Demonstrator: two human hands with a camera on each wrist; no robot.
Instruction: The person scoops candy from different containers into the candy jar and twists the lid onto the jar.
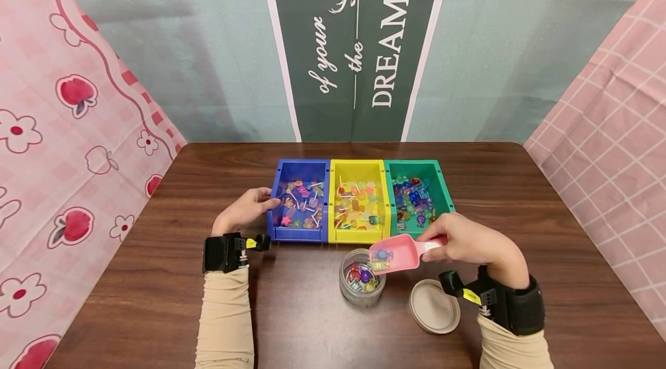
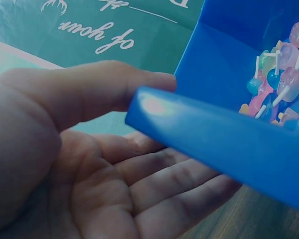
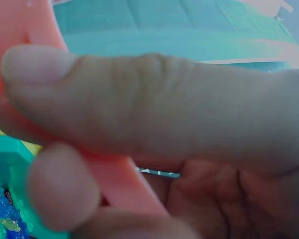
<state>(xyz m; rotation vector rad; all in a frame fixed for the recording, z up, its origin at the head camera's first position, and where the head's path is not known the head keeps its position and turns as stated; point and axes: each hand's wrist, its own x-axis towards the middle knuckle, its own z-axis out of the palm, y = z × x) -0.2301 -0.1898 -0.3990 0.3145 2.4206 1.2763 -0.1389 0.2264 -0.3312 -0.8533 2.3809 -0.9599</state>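
Note:
My right hand (image 1: 460,239) grips the handle of a pink scoop (image 1: 403,253), its thumb (image 3: 114,99) lying along the handle in the right wrist view. Over a clear jar (image 1: 362,299) the scoop is tilted, with a blue and a yellowish wrapped-candy-shaped piece near its lip. Several colourful candy pieces (image 1: 364,275) lie inside the jar. At the left, my left hand (image 1: 247,207) holds the side wall of a blue bin (image 1: 299,235), thumb at the rim and fingers along the outside. Lollipop-shaped pieces (image 2: 289,82) lie in that bin.
A yellow bin (image 1: 359,236) and a green bin (image 1: 442,184), both with small colourful pieces, stand in a row beside the blue one. A round lid (image 1: 435,306) lies right of the jar on the brown wooden table (image 1: 151,276). Cloths hang around the table.

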